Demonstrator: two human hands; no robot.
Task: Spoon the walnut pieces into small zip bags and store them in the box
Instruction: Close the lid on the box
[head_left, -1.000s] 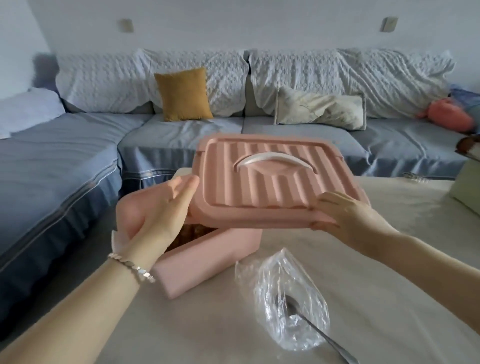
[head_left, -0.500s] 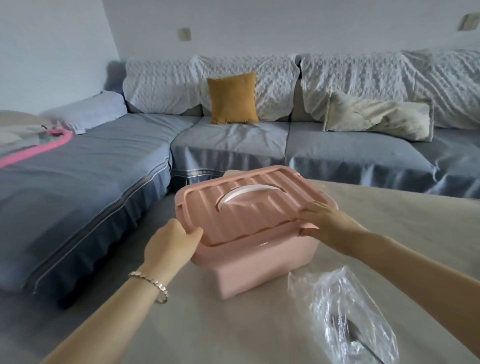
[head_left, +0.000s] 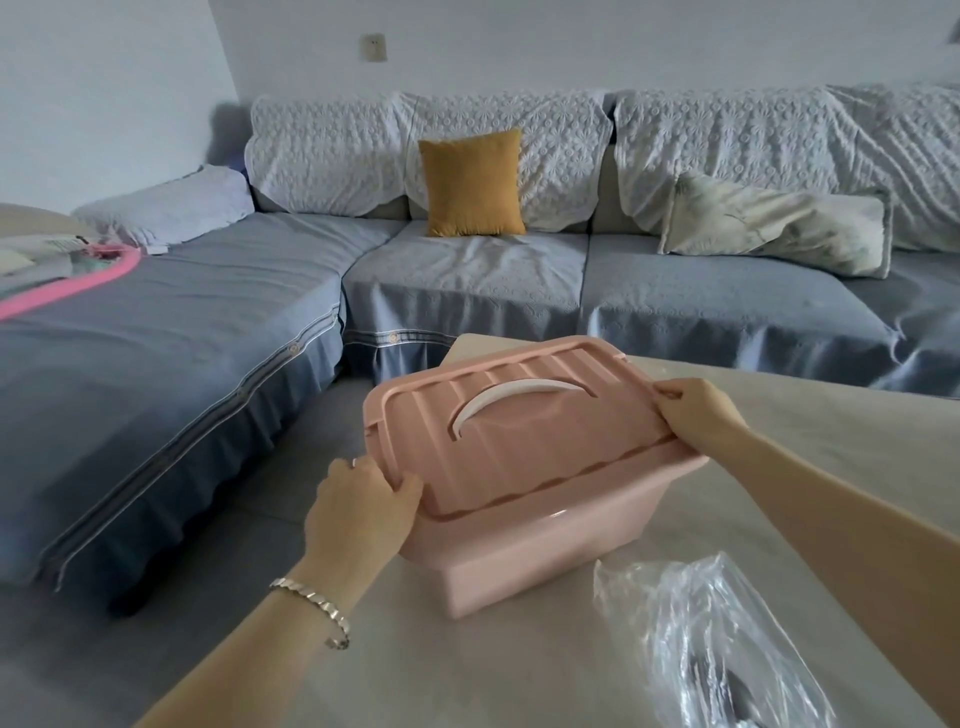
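Note:
A pink plastic box (head_left: 524, 551) stands near the table's left edge. Its ribbed pink lid (head_left: 524, 431), with a white handle (head_left: 514, 402) on top, sits on the box, tilted slightly with the near edge raised off the rim. My left hand (head_left: 358, 509) grips the lid's near-left corner, fingers curled over its edge. My right hand (head_left: 696, 410) pinches the lid's right edge. The box's contents are hidden by the lid. A crumpled clear plastic bag (head_left: 711, 644) lies at the lower right with a metal spoon (head_left: 737, 691) under it.
The beige table (head_left: 810, 447) has its left edge just beside the box. A blue-grey corner sofa (head_left: 467, 280) wraps around the left and back, with a mustard cushion (head_left: 470, 182) and a pale pillow (head_left: 774, 223). Grey floor lies between sofa and table.
The lid, held raised above the open box a second ago, has come down onto the box. Both hands shifted from its sides to its edges. My view has turned left.

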